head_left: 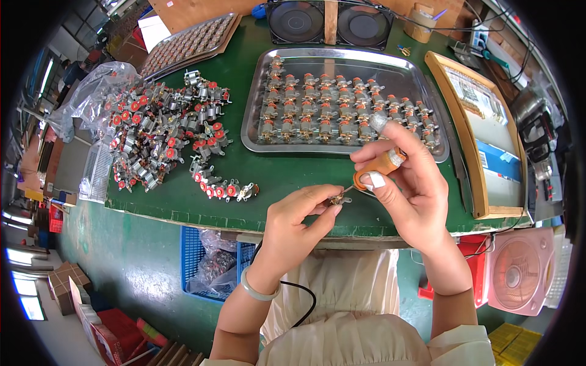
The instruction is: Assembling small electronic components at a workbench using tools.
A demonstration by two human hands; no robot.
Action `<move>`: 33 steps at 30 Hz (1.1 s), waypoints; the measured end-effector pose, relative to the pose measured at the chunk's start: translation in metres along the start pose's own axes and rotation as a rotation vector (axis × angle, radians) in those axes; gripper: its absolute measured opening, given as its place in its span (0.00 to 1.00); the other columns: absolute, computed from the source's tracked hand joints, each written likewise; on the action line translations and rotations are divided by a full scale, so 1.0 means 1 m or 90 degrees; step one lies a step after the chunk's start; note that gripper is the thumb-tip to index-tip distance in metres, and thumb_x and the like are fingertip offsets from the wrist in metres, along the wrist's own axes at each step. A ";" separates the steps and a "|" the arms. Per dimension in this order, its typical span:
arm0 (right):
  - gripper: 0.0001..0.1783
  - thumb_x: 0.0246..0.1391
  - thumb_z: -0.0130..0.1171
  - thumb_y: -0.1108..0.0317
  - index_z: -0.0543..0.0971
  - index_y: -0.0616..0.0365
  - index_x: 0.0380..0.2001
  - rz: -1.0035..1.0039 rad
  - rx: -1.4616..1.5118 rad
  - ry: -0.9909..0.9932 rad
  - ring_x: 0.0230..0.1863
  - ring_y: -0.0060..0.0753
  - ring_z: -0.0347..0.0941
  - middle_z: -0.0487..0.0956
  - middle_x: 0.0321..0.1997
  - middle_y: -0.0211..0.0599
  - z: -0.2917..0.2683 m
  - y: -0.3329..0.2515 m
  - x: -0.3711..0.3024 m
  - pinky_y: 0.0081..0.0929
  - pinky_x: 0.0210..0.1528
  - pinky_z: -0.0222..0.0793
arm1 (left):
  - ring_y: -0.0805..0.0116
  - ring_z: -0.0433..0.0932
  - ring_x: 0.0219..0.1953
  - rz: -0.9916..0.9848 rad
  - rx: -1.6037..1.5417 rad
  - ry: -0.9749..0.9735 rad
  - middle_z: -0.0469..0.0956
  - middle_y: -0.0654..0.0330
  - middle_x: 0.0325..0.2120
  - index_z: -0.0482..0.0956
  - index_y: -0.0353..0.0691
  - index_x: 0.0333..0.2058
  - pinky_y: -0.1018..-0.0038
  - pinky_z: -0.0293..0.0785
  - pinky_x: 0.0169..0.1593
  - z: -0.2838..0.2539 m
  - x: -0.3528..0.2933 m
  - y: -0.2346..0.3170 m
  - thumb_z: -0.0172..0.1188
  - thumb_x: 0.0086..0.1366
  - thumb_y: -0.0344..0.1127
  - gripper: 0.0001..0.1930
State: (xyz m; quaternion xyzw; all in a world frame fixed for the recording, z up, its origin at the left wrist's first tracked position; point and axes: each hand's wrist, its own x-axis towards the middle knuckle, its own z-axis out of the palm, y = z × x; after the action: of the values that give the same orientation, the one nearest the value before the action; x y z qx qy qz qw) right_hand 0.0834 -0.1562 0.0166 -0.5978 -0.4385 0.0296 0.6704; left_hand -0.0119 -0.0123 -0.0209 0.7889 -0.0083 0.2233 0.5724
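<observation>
Near the front edge of the table, my left hand [305,213] pinches a small metal component [335,199] with a flat tab between thumb and fingertips. Much of that component is hidden by the fingers. My right hand [412,189] is closed around an orange-handled screwdriver [379,169], with white wrapping on one finger and the thumb. Its thin shaft reaches left to the component; the tip itself is too small to make out. Just beyond my hands lies a metal tray [253,135] holding rows of similar silver components with orange-red tops [325,113].
A heap of loose components [152,134] covers the table's left side, beside a clear plastic bag [97,91]. Behind are another filled tray [189,46] and two black fans [297,23]. A wooden frame [479,183] stands right. Below the table sits a blue basket [190,256].
</observation>
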 end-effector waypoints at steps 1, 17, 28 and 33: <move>0.28 0.51 0.53 0.80 0.60 0.64 0.56 0.005 0.021 -0.002 0.42 0.27 0.70 0.72 0.43 0.43 0.000 0.001 0.000 0.22 0.43 0.69 | 0.71 0.77 0.29 -0.001 0.001 -0.004 0.77 0.55 0.32 0.76 0.32 0.37 0.77 0.77 0.37 0.000 0.001 0.000 0.58 0.51 0.21 0.12; 0.29 0.33 0.73 0.62 0.57 0.57 0.15 0.101 -0.191 0.051 0.19 0.13 0.49 0.59 0.16 0.24 0.003 -0.001 0.022 0.16 0.17 0.46 | 0.68 0.78 0.31 -0.015 0.018 -0.018 0.78 0.53 0.32 0.76 0.32 0.37 0.77 0.76 0.36 -0.002 -0.002 -0.002 0.60 0.52 0.22 0.12; 0.12 0.46 0.55 0.79 0.62 0.58 0.29 0.217 0.372 0.232 0.19 0.19 0.67 0.73 0.23 0.36 0.008 -0.013 0.005 0.17 0.17 0.64 | 0.67 0.77 0.37 -0.067 -0.215 0.049 0.74 0.55 0.39 0.73 0.32 0.42 0.76 0.76 0.41 0.003 -0.005 0.007 0.55 0.57 0.22 0.12; 0.10 0.49 0.54 0.74 0.67 0.62 0.34 0.485 0.411 0.113 0.11 0.14 0.56 0.67 0.17 0.27 0.005 -0.009 -0.022 0.16 0.12 0.54 | 0.58 0.77 0.39 -0.177 -0.464 -0.022 0.71 0.54 0.40 0.69 0.29 0.46 0.71 0.78 0.42 -0.012 -0.002 0.013 0.47 0.65 0.34 0.15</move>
State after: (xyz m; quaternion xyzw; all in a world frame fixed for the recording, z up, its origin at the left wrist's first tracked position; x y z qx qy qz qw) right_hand 0.0624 -0.1675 0.0109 -0.4780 -0.0991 0.3548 0.7974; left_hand -0.0215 -0.0066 -0.0073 0.5312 0.0107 0.1127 0.8397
